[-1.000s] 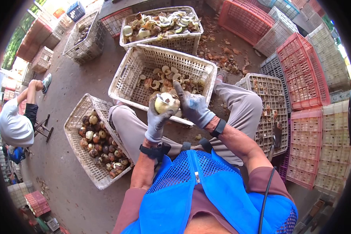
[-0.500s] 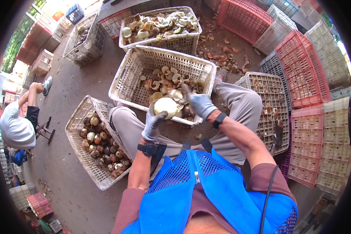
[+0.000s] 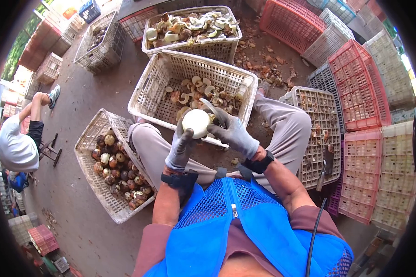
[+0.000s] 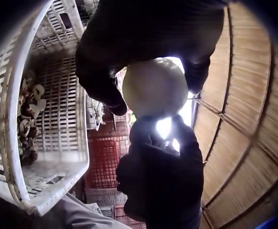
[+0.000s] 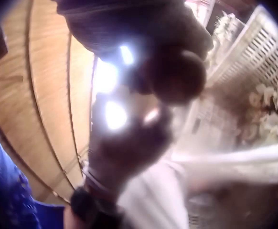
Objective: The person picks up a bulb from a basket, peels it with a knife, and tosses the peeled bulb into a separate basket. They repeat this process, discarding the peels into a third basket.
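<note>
A pale, round peeled bulb [image 3: 196, 123] is gripped by the gloved left hand [image 3: 180, 147], thumb in front and fingers behind. The gloved right hand [image 3: 234, 135] is curled at the bulb's right side, holding a small curved piece [image 3: 209, 106], pale and thin, that sticks up past its fingers; whether it is a blade or a peel cannot be told. In the left wrist view the bulb [image 4: 155, 87] sits between the left hand's dark fingers, with the right hand [image 4: 165, 167] against its lower edge. Both hands are over the near rim of a white crate [image 3: 148, 99] holding peels [image 3: 198, 87].
A crate [image 3: 90, 159] of brown, unpeeled bulbs [image 3: 120, 173] stands at the left. Beyond the middle crate is one heaped with peelings [image 3: 189, 30]. An upturned crate [image 3: 316, 111] lies right of the knee, with stacked red crates [image 3: 358, 83] beyond. A seated person [image 3: 18, 143] is far left.
The bulb has lost its brown remnants and shows a smooth pale surface. The right hand, which had moved off to the right over the crate, is back against the bulb, its fingers now curled.
</note>
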`<action>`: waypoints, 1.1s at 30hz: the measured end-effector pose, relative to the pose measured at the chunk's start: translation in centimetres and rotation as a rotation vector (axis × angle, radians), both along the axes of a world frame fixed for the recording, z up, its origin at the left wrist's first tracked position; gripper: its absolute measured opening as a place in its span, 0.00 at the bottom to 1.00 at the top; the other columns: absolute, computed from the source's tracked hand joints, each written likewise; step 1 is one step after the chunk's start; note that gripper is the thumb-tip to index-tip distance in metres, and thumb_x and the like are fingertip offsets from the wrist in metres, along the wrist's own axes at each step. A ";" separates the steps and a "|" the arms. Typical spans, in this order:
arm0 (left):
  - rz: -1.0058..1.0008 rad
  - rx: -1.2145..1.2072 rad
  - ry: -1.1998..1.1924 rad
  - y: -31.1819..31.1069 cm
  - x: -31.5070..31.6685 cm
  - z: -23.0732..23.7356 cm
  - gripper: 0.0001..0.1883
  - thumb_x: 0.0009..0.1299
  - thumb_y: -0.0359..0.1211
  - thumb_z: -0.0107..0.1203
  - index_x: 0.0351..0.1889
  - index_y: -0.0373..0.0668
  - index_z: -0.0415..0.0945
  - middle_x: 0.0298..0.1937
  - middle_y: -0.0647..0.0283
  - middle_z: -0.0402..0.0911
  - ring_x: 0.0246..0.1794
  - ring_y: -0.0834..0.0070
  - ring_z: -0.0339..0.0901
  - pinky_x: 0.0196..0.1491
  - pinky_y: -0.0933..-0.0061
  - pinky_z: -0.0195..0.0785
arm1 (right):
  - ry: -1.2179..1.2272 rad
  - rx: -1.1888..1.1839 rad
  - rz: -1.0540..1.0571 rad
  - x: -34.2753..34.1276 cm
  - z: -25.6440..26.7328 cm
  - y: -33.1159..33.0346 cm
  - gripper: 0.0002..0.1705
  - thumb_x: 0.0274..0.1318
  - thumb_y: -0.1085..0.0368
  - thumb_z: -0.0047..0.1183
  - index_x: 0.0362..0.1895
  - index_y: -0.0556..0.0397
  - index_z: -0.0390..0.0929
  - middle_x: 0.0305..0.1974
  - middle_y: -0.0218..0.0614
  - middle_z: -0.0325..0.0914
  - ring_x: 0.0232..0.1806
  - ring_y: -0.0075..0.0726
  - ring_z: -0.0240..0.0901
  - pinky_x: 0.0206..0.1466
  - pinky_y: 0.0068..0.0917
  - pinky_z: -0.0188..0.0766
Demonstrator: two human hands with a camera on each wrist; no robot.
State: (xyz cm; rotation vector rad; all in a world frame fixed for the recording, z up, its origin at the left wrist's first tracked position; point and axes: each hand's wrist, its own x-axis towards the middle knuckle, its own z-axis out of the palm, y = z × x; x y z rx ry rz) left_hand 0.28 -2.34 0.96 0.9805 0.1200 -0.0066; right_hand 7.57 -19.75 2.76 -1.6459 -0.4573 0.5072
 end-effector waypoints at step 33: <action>-0.056 -0.870 0.157 -2.4 -1.0 -0.2 0.30 0.70 0.52 0.55 0.64 0.46 0.66 0.54 0.61 0.77 0.49 0.69 0.78 0.49 0.65 0.76 | -1.146 -0.486 -0.030 -0.9 1.0 -3.8 0.38 0.52 0.56 0.59 0.69 0.43 0.65 0.18 0.30 0.68 0.16 0.34 0.70 0.19 0.34 0.65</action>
